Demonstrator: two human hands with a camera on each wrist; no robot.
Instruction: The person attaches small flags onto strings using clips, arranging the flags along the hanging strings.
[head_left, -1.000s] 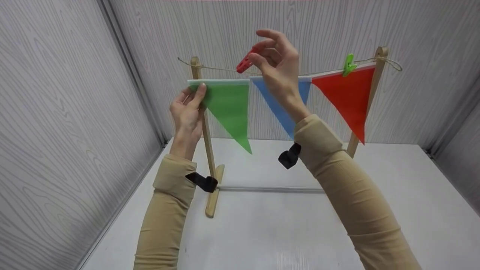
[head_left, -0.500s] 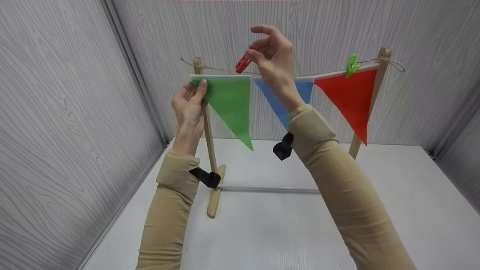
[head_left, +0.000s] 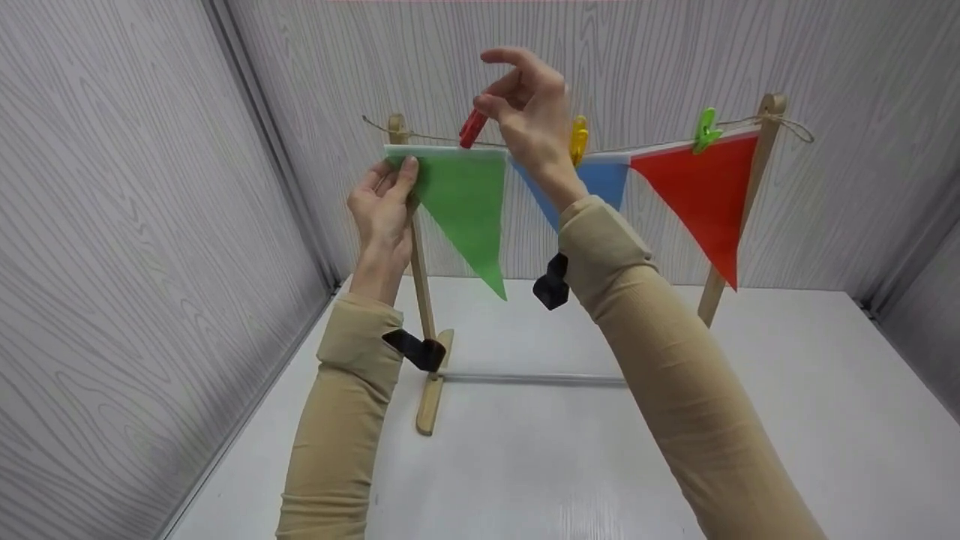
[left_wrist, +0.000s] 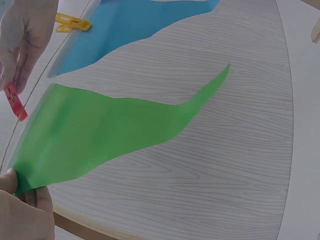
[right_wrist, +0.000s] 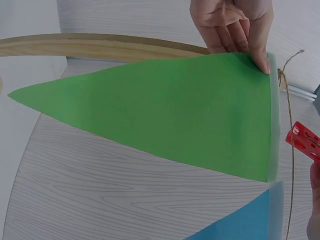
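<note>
Between thumb and fingers, my left hand (head_left: 384, 206) pinches the upper left corner of a green triangular pennant (head_left: 469, 202). Its white top edge runs close below a thin twine (right_wrist: 291, 170), and its tip hangs down. My right hand (head_left: 534, 112) pinches a red clothespin (head_left: 472, 128) just above the middle of that top edge; the right wrist view has the clothespin's (right_wrist: 304, 140) nose at the twine. Right of the green one hangs a blue pennant (head_left: 604, 180), partly behind my right forearm, with a yellow clothespin (head_left: 578, 140) at its top.
A red pennant (head_left: 705, 184) hangs at the right under a light green clothespin (head_left: 706, 131). Wooden posts (head_left: 421, 277) carry the twine at both ends, and a rod (head_left: 532, 378) joins their feet on the white tabletop (head_left: 510, 465). Wood-grain panels (head_left: 135, 247) stand around.
My right hand has moved left and the red clothespin has come down to the green pennant's top edge, uncovering the yellow clothespin. My left hand has raised the green pennant slightly towards the twine.
</note>
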